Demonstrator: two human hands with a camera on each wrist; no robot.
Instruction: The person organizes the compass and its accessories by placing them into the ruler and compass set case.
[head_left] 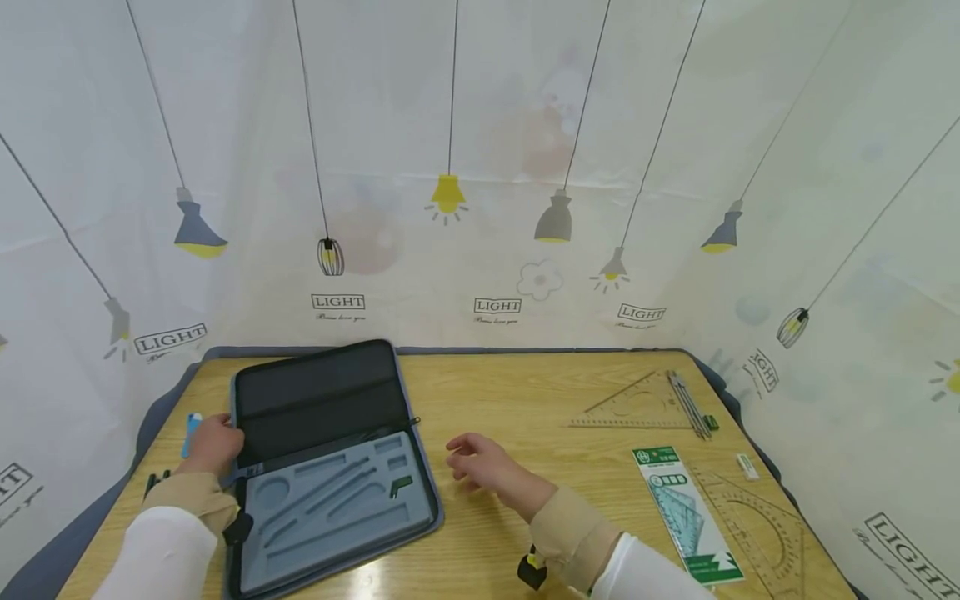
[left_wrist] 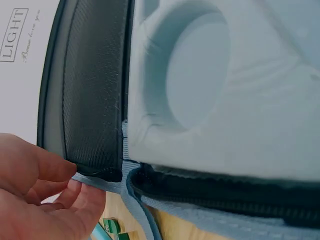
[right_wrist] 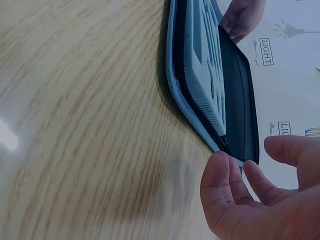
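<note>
Blue case (head_left: 322,412) open on wooden table (head_left: 517,392), head view; left hand (head_left: 213,446) at left edge, partly hiding blue object (head_left: 192,423); set square (head_left: 633,408), packet (head_left: 686,512) beyond right hand (head_left: 487,468). Left-wrist view: thumb and fingers pinching case's edge, green pieces (left_wrist: 111,226) nearby. Right-wrist view: fingers loosely bent, thumb apart, just beside case.

A blue-edged zip case (head_left: 437,518) lies unzipped and spread open on the table at 9 o'clock. Its black-lined lid (head_left: 318,396) points toward 12 and seems tilted up somewhat, though the angle is hard to judge. The pale grey-blue moulded tray (head_left: 341,512) fills the 6 o'clock half: a round recess at 10, long slots across it, a dark green patch at 2. The left hand (head_left: 215,444) pinches the lid's edge at 9; the right hand (head_left: 487,462) is just beside the case at 3.
</note>
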